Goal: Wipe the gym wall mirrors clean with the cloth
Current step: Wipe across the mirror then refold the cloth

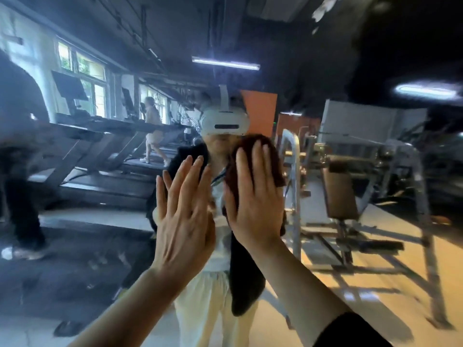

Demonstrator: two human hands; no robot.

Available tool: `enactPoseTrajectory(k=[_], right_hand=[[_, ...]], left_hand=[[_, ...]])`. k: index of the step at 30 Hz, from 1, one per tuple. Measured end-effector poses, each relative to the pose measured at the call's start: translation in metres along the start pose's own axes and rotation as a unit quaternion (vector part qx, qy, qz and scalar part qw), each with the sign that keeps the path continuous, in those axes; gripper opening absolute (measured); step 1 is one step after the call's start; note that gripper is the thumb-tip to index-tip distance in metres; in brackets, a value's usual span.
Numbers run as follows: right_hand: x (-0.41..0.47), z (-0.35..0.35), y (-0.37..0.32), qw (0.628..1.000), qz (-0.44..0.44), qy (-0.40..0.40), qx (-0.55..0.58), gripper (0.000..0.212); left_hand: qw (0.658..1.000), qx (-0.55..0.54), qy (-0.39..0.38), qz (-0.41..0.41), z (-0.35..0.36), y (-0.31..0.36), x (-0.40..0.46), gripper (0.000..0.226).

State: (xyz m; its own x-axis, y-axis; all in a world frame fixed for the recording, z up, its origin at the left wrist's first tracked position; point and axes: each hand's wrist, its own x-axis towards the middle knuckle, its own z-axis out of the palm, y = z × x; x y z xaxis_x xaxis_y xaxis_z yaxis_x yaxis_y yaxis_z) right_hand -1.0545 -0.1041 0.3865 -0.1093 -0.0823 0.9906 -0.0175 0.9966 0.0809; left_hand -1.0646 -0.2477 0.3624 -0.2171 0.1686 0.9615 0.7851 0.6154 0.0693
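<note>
The wall mirror (100,221) fills the whole view and reflects the gym and the person wearing a white headset. My right hand (255,194) lies flat with straight fingers on a dark brown cloth (275,156), pressing it against the glass at about chest height. The cloth shows above and beside the fingers; most of it is hidden under the palm. My left hand (184,214) is just to the left, fingers straight and spread, palm flat on the mirror, holding nothing.
Everything else is reflection: a row of treadmills (105,156) on the left with a person walking on one, a weight bench machine (345,196) on the right, and ceiling strip lights (225,63). A dark-clothed person's legs (20,196) appear at far left.
</note>
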Motion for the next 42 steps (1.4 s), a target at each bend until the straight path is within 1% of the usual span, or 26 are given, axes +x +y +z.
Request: enactPoseTrajectory(k=[2, 3, 5, 6, 8, 10, 11, 12, 13, 15, 18, 20, 21, 23, 26, 27, 28, 30, 32, 34, 35, 36, 37, 39, 41, 42], right_hand=[[-0.036, -0.003, 0.015, 0.993, -0.101, -0.047, -0.030, 0.056], [-0.055, -0.008, 0.030, 0.990, -0.123, -0.060, -0.045, 0.056], [-0.085, -0.023, 0.066, 0.990, -0.107, -0.056, -0.067, 0.055], [-0.091, -0.031, 0.084, 0.994, -0.067, -0.040, -0.074, 0.054], [-0.080, -0.039, 0.115, 0.993, 0.076, 0.034, -0.080, 0.053], [-0.037, -0.039, 0.125, 0.959, 0.246, 0.126, -0.055, 0.056], [-0.011, -0.037, 0.119, 0.942, 0.294, 0.159, -0.039, 0.059], [0.012, -0.033, 0.110, 0.936, 0.303, 0.177, -0.030, 0.061], [0.027, -0.028, 0.100, 0.947, 0.270, 0.172, -0.030, 0.063], [0.036, -0.021, 0.083, 0.982, 0.146, 0.116, -0.035, 0.061], [0.022, -0.028, 0.096, 0.998, 0.006, 0.057, -0.035, 0.056], [0.009, -0.040, 0.122, 0.997, -0.044, 0.044, -0.055, 0.054], [0.006, -0.048, 0.136, 0.996, -0.040, 0.047, -0.062, 0.054], [0.010, -0.058, 0.161, 0.994, 0.035, 0.079, -0.067, 0.056], [0.056, -0.062, 0.169, 0.968, 0.202, 0.135, -0.066, 0.063], [0.078, -0.059, 0.160, 0.960, 0.229, 0.147, -0.059, 0.063], [0.097, -0.054, 0.147, 0.960, 0.229, 0.153, -0.055, 0.063], [0.118, -0.042, 0.112, 0.978, 0.145, 0.132, -0.066, 0.059], [0.119, -0.031, 0.082, 0.994, 0.003, 0.076, -0.074, 0.058], [0.110, -0.031, 0.075, 0.989, -0.130, 0.018, -0.072, 0.057], [0.106, -0.034, 0.082, 0.982, -0.179, 0.003, -0.068, 0.056], [0.105, -0.039, 0.095, 0.978, -0.199, 0.002, -0.060, 0.054], [0.105, -0.044, 0.110, 0.982, -0.181, 0.015, -0.051, 0.053], [0.115, -0.055, 0.143, 0.994, -0.042, 0.089, -0.048, 0.052], [0.139, -0.064, 0.165, 0.980, 0.113, 0.151, -0.064, 0.054], [0.154, -0.067, 0.169, 0.973, 0.157, 0.156, -0.064, 0.056]], left_hand=[[1.000, 0.006, 0.006, 0.022, 0.002, -0.001, 0.014, 0.063], [0.999, 0.017, -0.001, 0.038, 0.004, 0.000, 0.019, 0.062], [0.996, 0.034, -0.030, 0.074, 0.010, 0.004, 0.026, 0.064], [0.994, 0.037, -0.044, 0.091, 0.014, 0.007, 0.030, 0.066], [0.990, 0.040, -0.058, 0.120, 0.020, 0.016, 0.040, 0.071], [0.989, 0.043, -0.048, 0.136, 0.026, 0.023, 0.051, 0.074], [0.989, 0.044, -0.037, 0.138, 0.028, 0.026, 0.055, 0.073], [0.989, 0.045, -0.024, 0.139, 0.030, 0.029, 0.059, 0.072], [0.989, 0.045, -0.012, 0.139, 0.032, 0.032, 0.063, 0.070], [0.989, 0.043, 0.005, 0.141, 0.036, 0.037, 0.070, 0.064], [0.988, 0.045, 0.000, 0.148, 0.040, 0.041, 0.083, 0.058], [0.987, 0.056, -0.006, 0.153, 0.041, 0.042, 0.088, 0.059], [0.985, 0.066, -0.004, 0.157, 0.040, 0.042, 0.088, 0.059], [0.981, 0.091, 0.000, 0.170, 0.037, 0.042, 0.091, 0.058], [0.976, 0.121, -0.002, 0.182, 0.034, 0.043, 0.093, 0.058], [0.975, 0.128, -0.001, 0.183, 0.033, 0.043, 0.094, 0.059], [0.974, 0.131, 0.003, 0.184, 0.032, 0.044, 0.094, 0.060], [0.975, 0.117, 0.015, 0.190, 0.029, 0.045, 0.096, 0.061], [0.977, 0.091, 0.032, 0.189, 0.021, 0.045, 0.103, 0.053], [0.982, 0.076, 0.039, 0.169, 0.010, 0.040, 0.115, 0.039], [0.984, 0.079, 0.041, 0.156, 0.003, 0.035, 0.121, 0.036], [0.984, 0.090, 0.043, 0.148, -0.003, 0.029, 0.129, 0.038], [0.983, 0.104, 0.047, 0.146, -0.010, 0.022, 0.137, 0.042], [0.978, 0.121, 0.069, 0.153, -0.022, 0.008, 0.153, 0.050], [0.977, 0.128, 0.086, 0.146, -0.032, -0.005, 0.169, 0.056], [0.978, 0.134, 0.085, 0.133, -0.035, -0.011, 0.176, 0.061]])
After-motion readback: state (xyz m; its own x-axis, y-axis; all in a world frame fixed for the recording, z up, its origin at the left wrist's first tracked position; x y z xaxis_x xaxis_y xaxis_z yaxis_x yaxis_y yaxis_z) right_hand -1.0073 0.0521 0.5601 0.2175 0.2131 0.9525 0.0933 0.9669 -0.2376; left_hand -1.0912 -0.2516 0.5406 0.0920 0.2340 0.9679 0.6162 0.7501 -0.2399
